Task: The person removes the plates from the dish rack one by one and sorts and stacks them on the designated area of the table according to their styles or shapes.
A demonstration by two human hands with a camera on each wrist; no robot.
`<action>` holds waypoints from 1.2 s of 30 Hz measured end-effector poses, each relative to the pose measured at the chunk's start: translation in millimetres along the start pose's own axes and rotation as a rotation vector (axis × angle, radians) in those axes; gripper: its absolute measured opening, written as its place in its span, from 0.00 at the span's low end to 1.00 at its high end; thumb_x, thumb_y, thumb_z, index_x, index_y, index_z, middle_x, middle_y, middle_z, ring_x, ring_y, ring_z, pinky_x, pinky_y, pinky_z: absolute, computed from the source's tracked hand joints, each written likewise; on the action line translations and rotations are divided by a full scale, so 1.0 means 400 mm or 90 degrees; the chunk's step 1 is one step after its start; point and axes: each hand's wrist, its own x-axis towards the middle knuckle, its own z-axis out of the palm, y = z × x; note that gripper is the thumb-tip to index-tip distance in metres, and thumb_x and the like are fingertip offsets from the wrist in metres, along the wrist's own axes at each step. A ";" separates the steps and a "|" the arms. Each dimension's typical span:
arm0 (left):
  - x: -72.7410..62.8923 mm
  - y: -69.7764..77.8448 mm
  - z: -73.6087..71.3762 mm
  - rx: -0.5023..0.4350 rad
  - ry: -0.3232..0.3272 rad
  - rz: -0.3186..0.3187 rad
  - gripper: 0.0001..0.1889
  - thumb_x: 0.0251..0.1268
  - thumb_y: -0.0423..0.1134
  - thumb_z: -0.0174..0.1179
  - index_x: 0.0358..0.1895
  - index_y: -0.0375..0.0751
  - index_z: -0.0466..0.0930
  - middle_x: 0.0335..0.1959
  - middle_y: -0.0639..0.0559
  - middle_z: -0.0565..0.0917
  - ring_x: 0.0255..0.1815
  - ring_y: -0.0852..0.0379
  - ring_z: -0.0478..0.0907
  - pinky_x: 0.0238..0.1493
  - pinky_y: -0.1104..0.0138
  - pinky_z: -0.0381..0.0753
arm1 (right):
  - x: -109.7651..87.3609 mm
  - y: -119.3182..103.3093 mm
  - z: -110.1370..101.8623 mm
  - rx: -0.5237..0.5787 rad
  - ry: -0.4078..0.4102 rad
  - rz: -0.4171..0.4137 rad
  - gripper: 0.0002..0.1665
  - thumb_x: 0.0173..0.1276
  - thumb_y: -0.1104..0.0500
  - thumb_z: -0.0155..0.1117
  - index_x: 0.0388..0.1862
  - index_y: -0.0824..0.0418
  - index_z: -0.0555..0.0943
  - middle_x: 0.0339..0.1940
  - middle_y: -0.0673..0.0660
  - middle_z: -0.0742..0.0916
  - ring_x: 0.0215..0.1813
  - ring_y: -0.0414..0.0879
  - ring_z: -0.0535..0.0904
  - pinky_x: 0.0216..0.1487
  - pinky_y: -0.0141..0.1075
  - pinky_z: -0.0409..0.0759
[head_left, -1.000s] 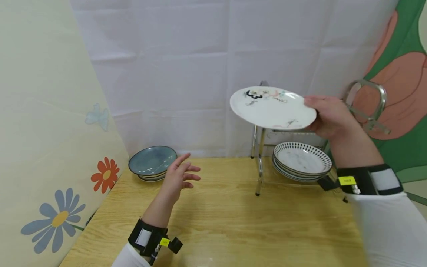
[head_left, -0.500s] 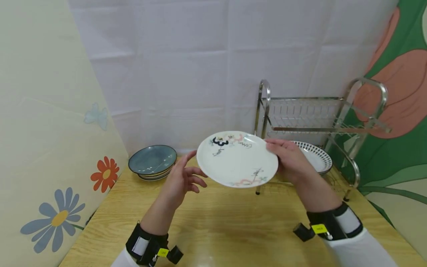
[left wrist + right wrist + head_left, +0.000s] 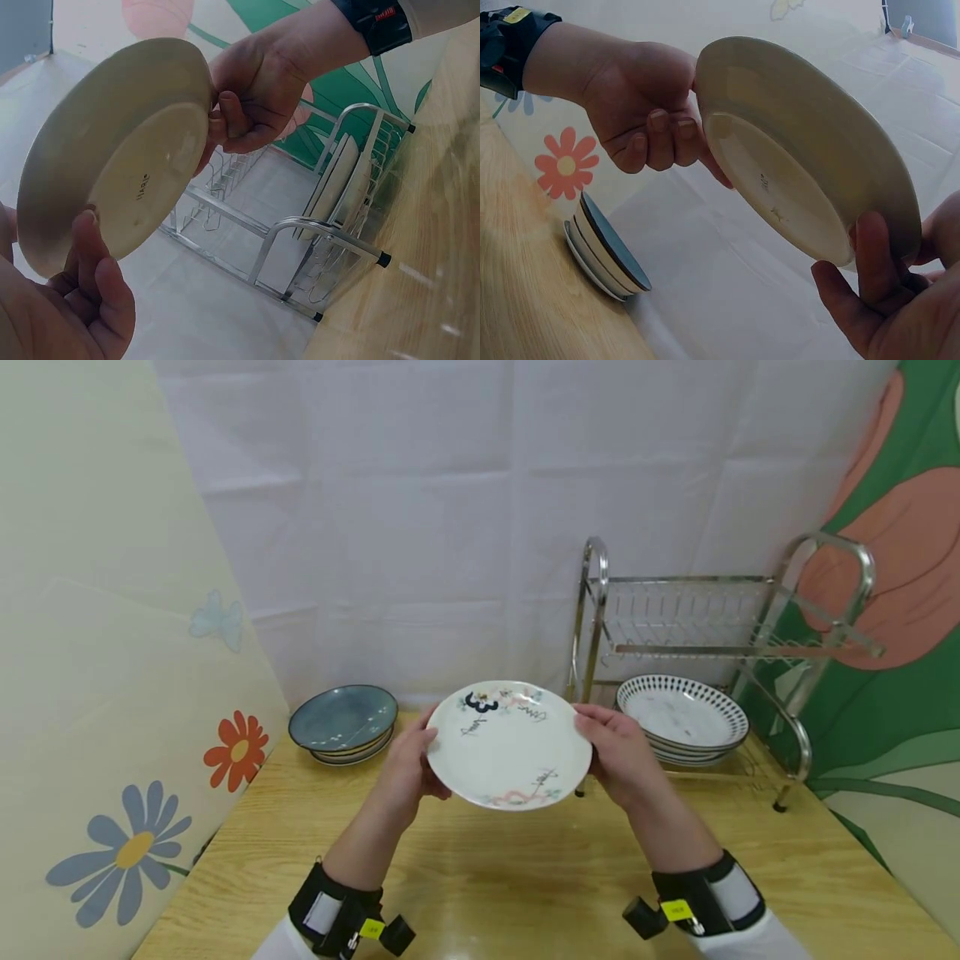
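A white plate (image 3: 510,752) with floral and script decoration is held above the table, its face tilted toward the head camera. My left hand (image 3: 405,768) grips its left rim, thumb on top and fingers beneath. On the opposite rim my right hand (image 3: 618,752) pinches the plate in the same way. Both wrist views show the plate's plain underside (image 3: 142,180), with small printed marks on its base; fingertips of each hand press against it from below.
A stack of plates topped by a blue-grey one (image 3: 343,722) stands at the back left. At right is a two-tier metal dish rack (image 3: 690,652), with a stack of dotted-rim plates (image 3: 682,714) on its lower level. The wooden table (image 3: 510,885) runs under everything.
The plate has moved down and left from in front of the rack to the middle, carried by my right hand. My left hand has taken hold of its left rim.
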 end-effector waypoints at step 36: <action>0.009 -0.020 0.023 -0.006 0.077 0.056 0.29 0.69 0.29 0.46 0.74 0.38 0.69 0.29 0.47 0.88 0.16 0.59 0.79 0.14 0.70 0.73 | -0.003 0.025 -0.012 -0.007 -0.063 0.036 0.31 0.85 0.52 0.42 0.80 0.63 0.61 0.37 0.45 0.88 0.32 0.39 0.85 0.34 0.35 0.84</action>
